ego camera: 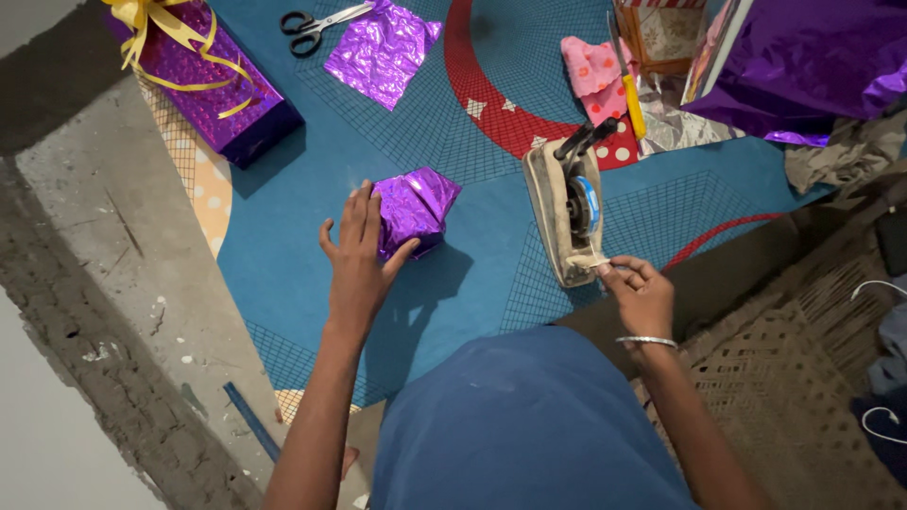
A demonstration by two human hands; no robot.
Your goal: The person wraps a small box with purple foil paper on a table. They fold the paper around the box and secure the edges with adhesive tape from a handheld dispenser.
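At the upper left of the frame lies a long box [213, 80] wrapped in shiny purple paper, tied with a yellow ribbon [151, 24] that curls over its top. It rests on a blue mat [283, 246] with a thin grid pattern and a red curved band. Just right of the box, near the top edge, lie a pair of scissors [316, 24] with black handles, and beside them a loose square of purple foil paper [381, 52].

In the middle left of the frame the left hand [357, 260] lies flat, fingers spread, pressing on the left side of a small parcel [416, 210] wrapped in crinkled purple foil. The thumb reaches along the parcel's lower edge. The parcel sits on the blue mat, well below the loose foil square.

Right of the parcel stands a worn, cream-coloured tape dispenser [567, 212] with a blue-cored roll in it, its long body running up and down the frame. At its lower end the right hand [641, 297] pinches the free end of the tape between thumb and fingertips. A thin metal bangle [646, 341] circles that wrist.

At the upper middle lies a pink cloth [595, 76] with dots, and a yellow-handled tool [631, 104] beside it. The upper right corner holds a big bunched sheet of purple foil [803, 61].
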